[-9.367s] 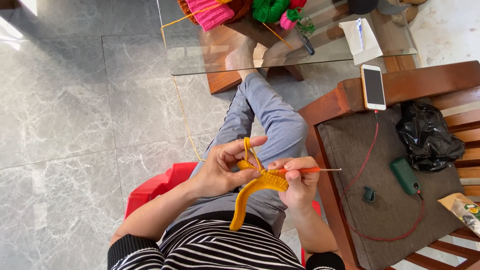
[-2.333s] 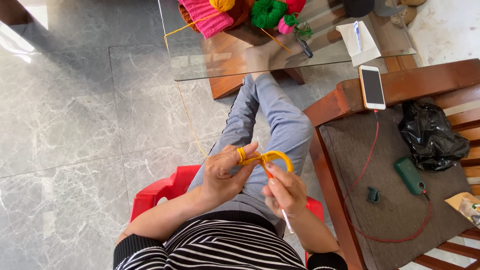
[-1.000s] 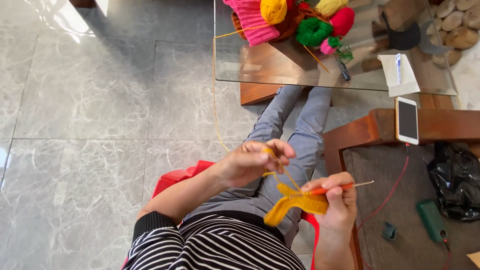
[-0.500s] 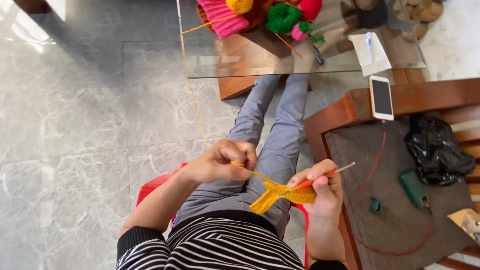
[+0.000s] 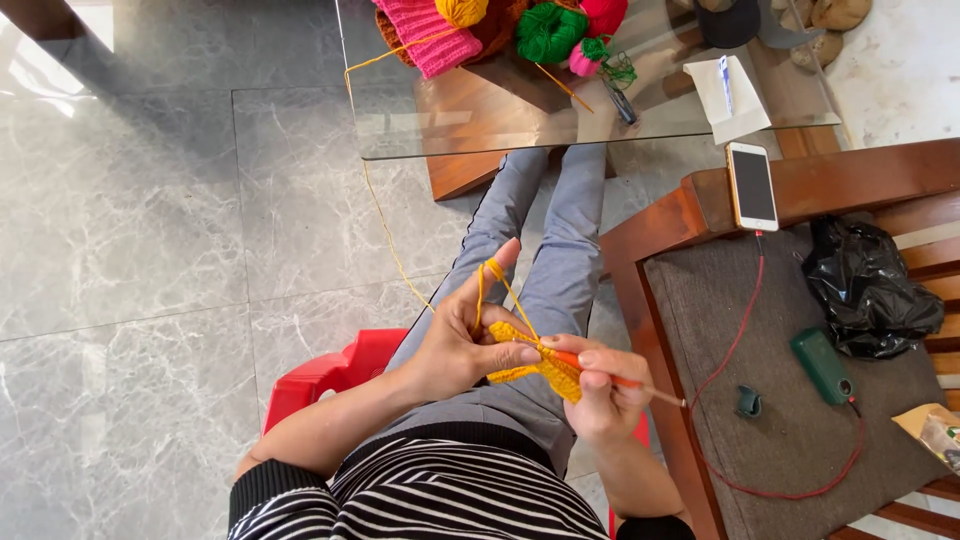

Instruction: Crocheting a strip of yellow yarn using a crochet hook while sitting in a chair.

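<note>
From the head view, the person sits on a red chair [image 5: 330, 370], legs in grey trousers stretched out toward a glass bench [image 5: 480, 110]. The left hand [image 5: 455, 340] pinches a small yellow crochet piece [image 5: 540, 365] between thumb and fingers, its forefinger raised with yellow yarn [image 5: 385, 225] looped over the tip. That yarn runs from the finger across the grey floor tiles [image 5: 130, 250] up to the bench edge. The right hand [image 5: 600, 390] is closed around a crochet hook [image 5: 640, 385], thumb and forefinger pressing its orange shaft; the metal end sticks out to the right. The hook's working end is hidden in the piece, so I cannot tell how it sits in the stitches. The two hands are just beside each other, above the lap, with the piece between them.

On the bench lie a pink knitted piece [image 5: 430, 35], a yellow ball [image 5: 460, 10], a green ball [image 5: 550, 30] and a folded white paper [image 5: 730, 95]. To the right stands a wooden seat with a brown cushion [image 5: 780, 440]. A phone [image 5: 752, 185] rests on its arm, with a red cable [image 5: 740, 340] trailing from it across the cushion. Also on the cushion are a green device [image 5: 822, 365] and a black bag [image 5: 870, 290].
</note>
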